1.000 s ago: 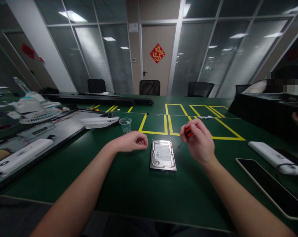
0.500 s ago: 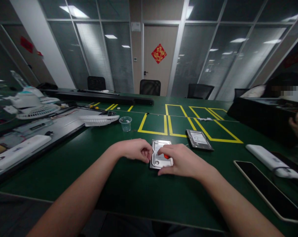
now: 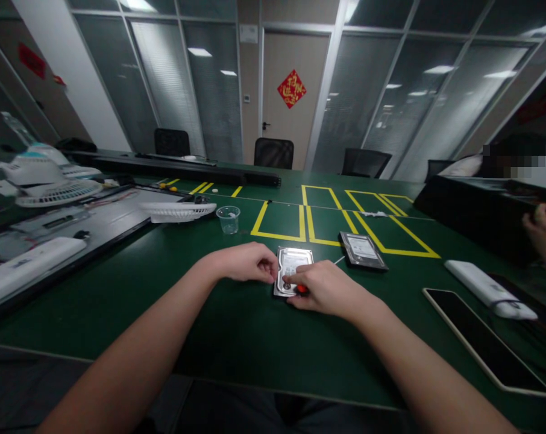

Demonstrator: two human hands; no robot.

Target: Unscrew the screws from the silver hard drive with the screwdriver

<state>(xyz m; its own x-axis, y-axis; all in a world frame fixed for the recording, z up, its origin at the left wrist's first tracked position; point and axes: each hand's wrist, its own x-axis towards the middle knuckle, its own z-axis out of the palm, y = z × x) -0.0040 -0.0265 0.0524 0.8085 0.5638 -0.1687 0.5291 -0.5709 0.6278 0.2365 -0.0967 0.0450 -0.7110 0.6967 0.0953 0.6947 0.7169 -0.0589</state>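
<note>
A silver hard drive lies on the green table in front of me, its label facing up. My left hand is closed, with its fingertips pinched together at the drive's left edge; whatever may be between them is hidden. Over the drive's lower right part, my right hand is closed around a screwdriver with an orange-red handle. Its thin shaft sticks out past the back of the hand, pointing to the upper right. A second hard drive lies farther right.
A clear plastic cup stands beyond my left hand. White fan parts and a flat metal panel lie left. A phone and a white power strip lie right. Another person's hand is beside a black box.
My right hand has shifted slightly left and down over the hard drive, and the screwdriver's shaft now shows beyond it. The left hand stays at the drive's edge. The view has tilted slightly.
</note>
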